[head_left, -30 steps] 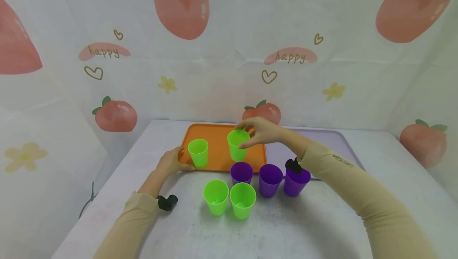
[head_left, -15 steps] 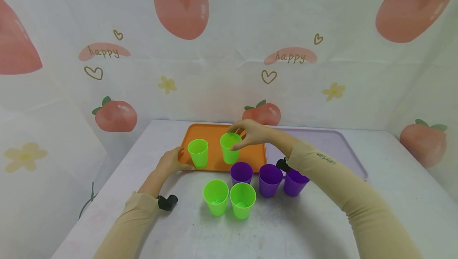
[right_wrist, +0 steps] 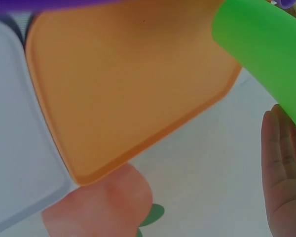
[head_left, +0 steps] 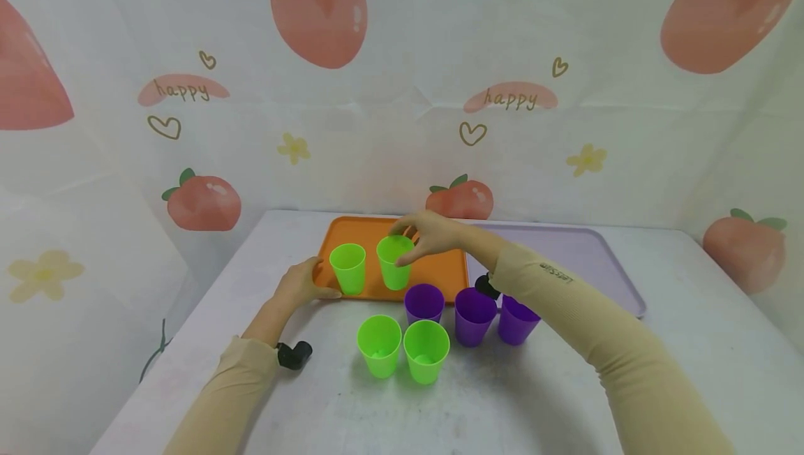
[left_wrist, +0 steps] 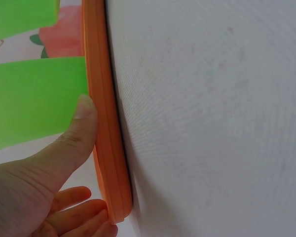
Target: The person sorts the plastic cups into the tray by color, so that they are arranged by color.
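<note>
In the head view my right hand (head_left: 433, 233) holds a bright green cup (head_left: 394, 270) by its rim, over the orange tray (head_left: 442, 270). The right wrist view shows this cup (right_wrist: 269, 54) with straight fingers (right_wrist: 284, 158) against its rim. Another green cup (head_left: 349, 271) stands upright at the tray's left end. My left hand (head_left: 301, 283) grips the tray's near left corner. Seen from the left wrist, its thumb (left_wrist: 74, 136) presses on the tray's near edge beside the cup (left_wrist: 34, 101), and its fingers wrap the corner.
Two more green cups (head_left: 380, 347) stand upright on the white table (head_left: 314, 413), nearer the body. Behind and right of them is a row of purple cups (head_left: 475, 319), the rightmost partly hidden by the right sleeve. A pale lilac tray (head_left: 565, 249) adjoins the orange one.
My right hand has carried its green cup left and slightly down over the orange tray, closer to the standing cup. The left hand has stayed at the tray's corner.
</note>
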`<state>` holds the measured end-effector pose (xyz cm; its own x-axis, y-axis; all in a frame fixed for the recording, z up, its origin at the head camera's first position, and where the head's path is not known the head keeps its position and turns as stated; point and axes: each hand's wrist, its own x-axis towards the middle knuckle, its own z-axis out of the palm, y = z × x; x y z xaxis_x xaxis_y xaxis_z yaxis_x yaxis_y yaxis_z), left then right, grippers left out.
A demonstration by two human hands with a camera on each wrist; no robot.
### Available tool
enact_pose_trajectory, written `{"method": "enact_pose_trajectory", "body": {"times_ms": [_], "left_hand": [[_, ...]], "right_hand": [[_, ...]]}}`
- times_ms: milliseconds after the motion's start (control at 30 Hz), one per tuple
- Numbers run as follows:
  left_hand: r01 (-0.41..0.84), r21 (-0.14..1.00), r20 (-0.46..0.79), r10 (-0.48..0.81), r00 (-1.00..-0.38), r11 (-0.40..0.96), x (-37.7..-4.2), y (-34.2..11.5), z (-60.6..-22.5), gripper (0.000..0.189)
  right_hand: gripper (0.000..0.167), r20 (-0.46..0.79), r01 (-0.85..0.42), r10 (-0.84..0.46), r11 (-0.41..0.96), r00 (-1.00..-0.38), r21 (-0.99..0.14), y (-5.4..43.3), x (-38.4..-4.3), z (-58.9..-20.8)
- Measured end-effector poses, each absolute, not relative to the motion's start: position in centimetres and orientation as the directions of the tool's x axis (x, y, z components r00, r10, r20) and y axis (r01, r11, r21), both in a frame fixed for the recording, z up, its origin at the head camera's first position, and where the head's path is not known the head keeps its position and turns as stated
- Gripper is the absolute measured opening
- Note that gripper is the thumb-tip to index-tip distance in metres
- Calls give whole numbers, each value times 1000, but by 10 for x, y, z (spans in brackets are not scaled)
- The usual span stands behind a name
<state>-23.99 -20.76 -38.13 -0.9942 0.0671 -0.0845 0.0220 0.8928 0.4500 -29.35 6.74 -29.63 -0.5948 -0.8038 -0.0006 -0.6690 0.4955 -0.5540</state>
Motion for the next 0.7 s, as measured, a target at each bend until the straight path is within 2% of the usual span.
{"method": "enact_pose_trajectory", "body": {"times_ms": [300, 700], "left_hand": [[31, 449, -75, 72, -995, 893, -239, -208, -380, 82], [30, 450, -74, 71, -995, 892, -241, -209, -382, 82]], "right_hand": [[58, -100, -636, -781, 569, -617, -522, 55, -299, -298], [58, -123, -655, -786, 580, -606, -483, 45, -304, -301]]}}
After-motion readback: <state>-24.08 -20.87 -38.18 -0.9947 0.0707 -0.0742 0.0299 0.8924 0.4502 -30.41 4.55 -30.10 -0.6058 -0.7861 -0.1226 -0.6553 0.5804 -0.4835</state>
